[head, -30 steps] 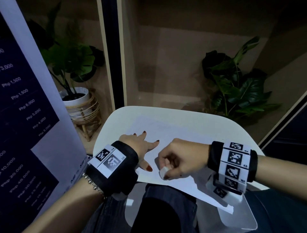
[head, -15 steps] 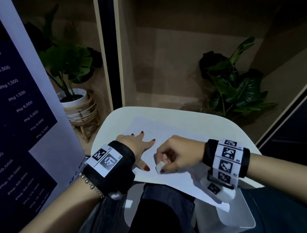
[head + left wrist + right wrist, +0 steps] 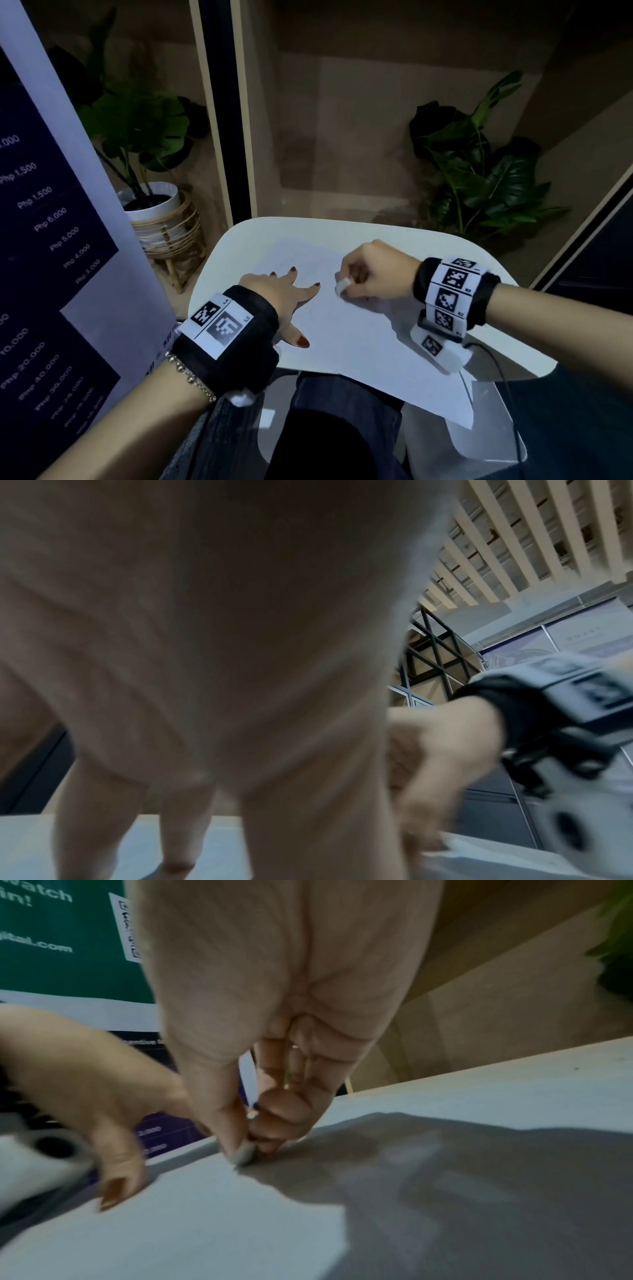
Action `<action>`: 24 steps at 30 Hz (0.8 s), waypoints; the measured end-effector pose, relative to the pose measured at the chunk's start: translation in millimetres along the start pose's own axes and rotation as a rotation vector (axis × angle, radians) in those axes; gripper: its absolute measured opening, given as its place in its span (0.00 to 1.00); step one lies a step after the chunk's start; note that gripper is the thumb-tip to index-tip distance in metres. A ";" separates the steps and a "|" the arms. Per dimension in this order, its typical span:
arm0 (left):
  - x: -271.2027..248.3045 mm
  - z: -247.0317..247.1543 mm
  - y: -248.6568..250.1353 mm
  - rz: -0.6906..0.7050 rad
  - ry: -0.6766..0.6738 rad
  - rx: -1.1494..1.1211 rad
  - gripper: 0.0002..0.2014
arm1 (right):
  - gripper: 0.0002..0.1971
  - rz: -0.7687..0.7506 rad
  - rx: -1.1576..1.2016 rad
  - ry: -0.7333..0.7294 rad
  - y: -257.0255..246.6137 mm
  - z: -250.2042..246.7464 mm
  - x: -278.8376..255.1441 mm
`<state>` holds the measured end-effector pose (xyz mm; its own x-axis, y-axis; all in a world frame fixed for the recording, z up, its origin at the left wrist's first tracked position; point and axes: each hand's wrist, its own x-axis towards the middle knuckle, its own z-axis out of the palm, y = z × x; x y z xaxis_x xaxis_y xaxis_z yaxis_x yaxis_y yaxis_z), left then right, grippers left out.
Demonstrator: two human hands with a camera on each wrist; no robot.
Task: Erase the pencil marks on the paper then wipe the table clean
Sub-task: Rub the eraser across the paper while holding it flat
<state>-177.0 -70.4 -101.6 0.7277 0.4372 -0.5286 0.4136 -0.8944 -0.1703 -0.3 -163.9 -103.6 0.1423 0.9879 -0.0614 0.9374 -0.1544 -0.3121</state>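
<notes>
Your right hand (image 3: 375, 270) pinches a white eraser (image 3: 341, 286) onto the paper (image 3: 359, 339) on the white desk (image 3: 479, 246) — left hand (image 3: 279, 291) flat, fingers spread, holding the sheet; potted plants (image 3: 479, 171) behind.

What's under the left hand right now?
The left hand lies flat with spread fingers on the paper, which rests on the white table. Any pencil marks beneath the palm are covered.
</notes>
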 end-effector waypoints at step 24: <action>1.5 0.0 -0.7 -0.005 -0.022 -0.005 0.49 | 0.05 0.022 -0.045 0.030 -17.3 -1.5 3.9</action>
<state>-176.3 -69.1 -102.2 0.7133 0.4397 -0.5458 0.4200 -0.8916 -0.1694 -15.5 -157.3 -97.1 0.1723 0.9843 -0.0388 0.9470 -0.1764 -0.2684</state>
